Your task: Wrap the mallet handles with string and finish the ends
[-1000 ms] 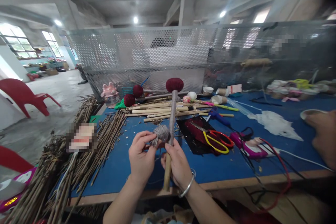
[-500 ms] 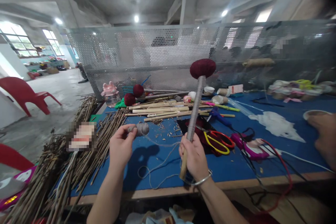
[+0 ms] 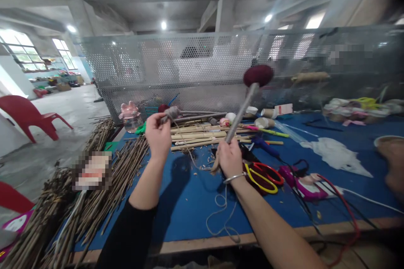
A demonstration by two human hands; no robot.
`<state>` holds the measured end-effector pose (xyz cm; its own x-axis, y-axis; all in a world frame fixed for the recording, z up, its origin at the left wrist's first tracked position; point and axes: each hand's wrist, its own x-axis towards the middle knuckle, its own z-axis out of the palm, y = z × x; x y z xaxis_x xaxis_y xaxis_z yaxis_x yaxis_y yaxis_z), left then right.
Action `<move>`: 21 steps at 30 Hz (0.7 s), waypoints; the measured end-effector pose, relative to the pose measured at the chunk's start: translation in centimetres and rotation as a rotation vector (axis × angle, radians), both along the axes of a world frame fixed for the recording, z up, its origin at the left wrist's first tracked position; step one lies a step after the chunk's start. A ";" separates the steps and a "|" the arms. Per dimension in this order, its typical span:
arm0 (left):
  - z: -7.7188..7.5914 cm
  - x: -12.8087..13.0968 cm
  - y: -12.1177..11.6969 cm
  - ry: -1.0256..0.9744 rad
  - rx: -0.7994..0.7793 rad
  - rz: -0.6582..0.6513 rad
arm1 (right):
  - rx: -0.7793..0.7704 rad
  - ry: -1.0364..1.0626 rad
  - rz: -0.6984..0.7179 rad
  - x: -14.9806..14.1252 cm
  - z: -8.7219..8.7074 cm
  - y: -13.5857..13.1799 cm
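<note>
My left hand (image 3: 159, 134) is closed on a small bundle of grey yarn (image 3: 172, 113), raised above the table. Around a stick wrapped in grey yarn (image 3: 241, 113) my right hand (image 3: 231, 157) is closed, gripping it near its lower end. The stick leans up to the right, and a dark red rounded head (image 3: 258, 75) caps its top. A loose strand runs from the yarn bundle down toward the stick's bare lower end. More thin yarn (image 3: 221, 218) trails in loops on the blue table (image 3: 186, 214) below my right wrist.
Scissors with red and yellow handles (image 3: 263, 178) lie right of my right hand, beside a purple device (image 3: 303, 183) with cables. Thin twigs (image 3: 110, 193) are piled at left. Pale sticks (image 3: 195, 136) lie behind my hands, before a perforated metal screen (image 3: 151, 67).
My left hand has moved up and slightly right with the yarn. My right hand has risen, and the wrapped stick now leans further right. The loose yarn on the table has shifted right.
</note>
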<state>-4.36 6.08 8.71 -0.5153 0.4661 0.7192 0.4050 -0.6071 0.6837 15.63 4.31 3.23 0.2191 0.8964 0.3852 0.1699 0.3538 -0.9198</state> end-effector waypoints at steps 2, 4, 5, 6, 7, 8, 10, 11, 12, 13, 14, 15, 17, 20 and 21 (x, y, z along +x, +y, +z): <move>-1.2 0.8 3.4 0.122 -0.165 -0.016 | 0.037 -0.075 -0.003 -0.5 -0.7 0.8; -2.7 1.3 6.8 0.209 -0.292 -0.030 | 0.056 -0.158 0.041 -0.8 -1.8 1.2; -3.3 1.5 8.5 0.215 -0.310 -0.038 | 0.071 -0.192 0.072 -0.8 -2.3 1.3; -3.8 1.7 10.0 0.222 -0.329 -0.050 | 0.087 -0.220 0.100 -0.8 -2.8 1.4; -4.2 2.0 11.4 0.228 -0.347 -0.062 | 0.104 -0.244 0.123 -0.7 -3.2 1.5; -4.4 2.3 12.5 0.233 -0.361 -0.075 | 0.118 -0.266 0.138 -0.6 -3.5 1.6; -4.8 3.1 14.0 0.234 -0.377 -0.089 | 0.128 -0.300 0.159 -0.4 -3.7 1.7; -4.9 3.5 14.3 0.235 -0.383 -0.098 | 0.126 -0.311 0.166 -0.4 -3.7 1.8; -5.1 3.8 14.1 0.236 -0.389 -0.108 | 0.124 -0.319 0.170 -0.4 -3.7 1.8; -5.3 4.1 13.6 0.239 -0.396 -0.121 | 0.123 -0.325 0.171 -0.4 -3.7 1.9; -5.5 4.4 12.8 0.244 -0.406 -0.138 | 0.122 -0.329 0.170 -0.5 -3.7 1.9; -5.8 4.5 11.6 0.246 -0.418 -0.155 | 0.121 -0.332 0.168 -0.6 -3.8 2.0; -6.6 4.7 8.4 0.253 -0.460 -0.199 | 0.112 -0.334 0.165 -0.7 -4.1 2.1; -7.8 4.8 2.9 0.258 -0.546 -0.264 | 0.087 -0.327 0.170 -1.2 -4.5 2.2; -8.1 5.0 1.2 0.240 -0.622 -0.356 | 0.073 -0.321 0.174 -1.4 -4.6 2.2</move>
<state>0.60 7.25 0.59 -0.1197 0.9319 0.3424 0.4373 -0.2601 0.8609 14.20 6.48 -1.38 -0.0763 0.8772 0.4740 0.3773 0.4654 -0.8006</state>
